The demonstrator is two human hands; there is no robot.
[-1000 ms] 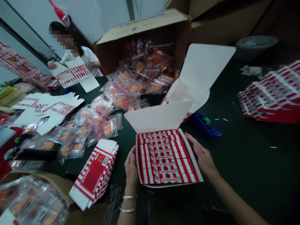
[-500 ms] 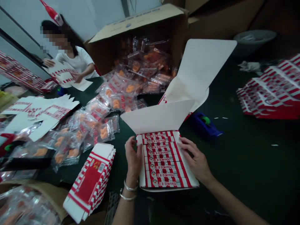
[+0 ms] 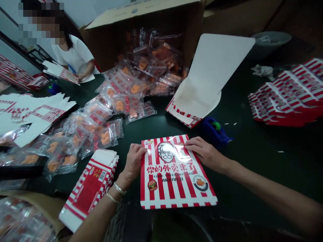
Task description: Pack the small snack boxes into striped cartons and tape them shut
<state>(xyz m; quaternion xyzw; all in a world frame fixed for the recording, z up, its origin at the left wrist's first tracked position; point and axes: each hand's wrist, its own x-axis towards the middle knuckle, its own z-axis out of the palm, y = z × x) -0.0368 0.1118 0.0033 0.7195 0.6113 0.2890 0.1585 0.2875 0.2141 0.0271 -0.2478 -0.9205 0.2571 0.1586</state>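
A red-and-white striped cardboard box (image 3: 171,174) lies in front of me with its printed lid down. The lid bears a cartoon face, lettering and a burger picture, and hides what is inside. My left hand (image 3: 133,159), two bangles on its wrist, grips the box's far left edge with bent fingers. At the far right corner, my right hand (image 3: 205,153) holds the box, its fingers on the lid's edge and its thumb hidden. Just beyond stands a second striped box (image 3: 194,101), its white lid raised. A blue tape dispenser (image 3: 216,132) with green inside sits beside it.
Clear packets of orange pieces (image 3: 108,136) spill from a big carton (image 3: 106,42). Folded striped cartons (image 3: 88,188) lie left, flat box blanks (image 3: 32,112) behind them. Several striped boxes (image 3: 287,94) stand at right. A co-worker (image 3: 75,53) holds a white-and-striped blank.
The near box's lid has come down over the rows of small striped packs. Both my hands have moved up to its far corners. The co-worker's blank has been turned and lowered.
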